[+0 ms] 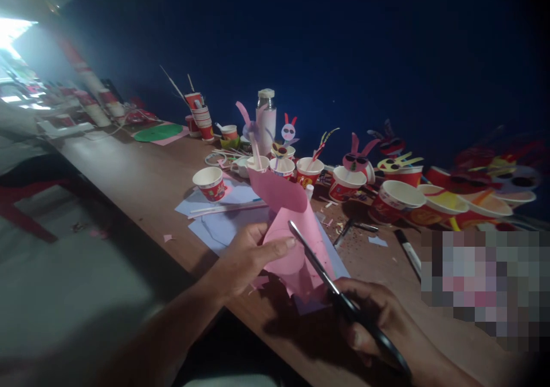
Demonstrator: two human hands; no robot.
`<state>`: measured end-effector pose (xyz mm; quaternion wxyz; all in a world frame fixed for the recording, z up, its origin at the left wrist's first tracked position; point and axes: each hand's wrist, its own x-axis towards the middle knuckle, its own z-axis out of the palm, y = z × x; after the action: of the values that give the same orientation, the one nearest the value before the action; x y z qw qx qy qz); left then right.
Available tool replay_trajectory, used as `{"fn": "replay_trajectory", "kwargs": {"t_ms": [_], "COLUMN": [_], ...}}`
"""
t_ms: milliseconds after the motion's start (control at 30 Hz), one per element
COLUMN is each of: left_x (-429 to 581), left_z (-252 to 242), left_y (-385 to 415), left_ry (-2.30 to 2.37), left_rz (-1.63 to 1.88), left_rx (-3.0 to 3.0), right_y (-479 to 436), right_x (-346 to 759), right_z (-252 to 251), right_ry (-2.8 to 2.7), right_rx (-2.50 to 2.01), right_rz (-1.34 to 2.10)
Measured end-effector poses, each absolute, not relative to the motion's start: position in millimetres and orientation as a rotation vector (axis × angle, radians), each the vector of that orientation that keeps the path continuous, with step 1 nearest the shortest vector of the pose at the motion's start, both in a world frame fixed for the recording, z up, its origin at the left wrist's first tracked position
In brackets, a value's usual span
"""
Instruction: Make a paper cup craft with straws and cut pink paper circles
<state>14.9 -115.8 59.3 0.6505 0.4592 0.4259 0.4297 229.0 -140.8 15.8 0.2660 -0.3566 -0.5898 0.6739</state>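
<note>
My left hand (253, 252) pinches a sheet of pink paper (315, 244) between thumb and fingers. The paper curls upward at its far end, and its near edge looks jagged. A faint curved line runs across it near my thumb. In my right hand (372, 312) is a pair of scissors (315, 261) with black handles. Their blades lie close together over the pink paper, pointing up and left, with the tip near my left thumb. Beneath the pink paper are sheets of pale blue paper (206, 230) on the table.
A red-and-white paper cup (209, 184) stands on the blue paper. Several cups with paper bunny faces line the back, beside a thermos (266, 121). A black marker (408, 252) lies to the right, with paper scraps around. A green paper disc (158, 133) is at far left.
</note>
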Motion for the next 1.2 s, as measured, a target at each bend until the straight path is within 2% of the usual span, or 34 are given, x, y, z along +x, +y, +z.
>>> {"fn": "replay_trajectory", "kwargs": {"t_ms": [167,1200], "left_x": [20,6], "left_z": [55,68], "left_y": [-120,-108], "left_ry": [0.988,1.094], "left_rz": [1.067,0.793], "left_rx": [1.027,1.249], "right_y": [-141,-139], "right_x": [229,230], "right_z": [15,15], "right_ry": [-1.588,-1.615], "right_rx": [-0.944,-0.919], "right_rz": [1.822,1.859]}}
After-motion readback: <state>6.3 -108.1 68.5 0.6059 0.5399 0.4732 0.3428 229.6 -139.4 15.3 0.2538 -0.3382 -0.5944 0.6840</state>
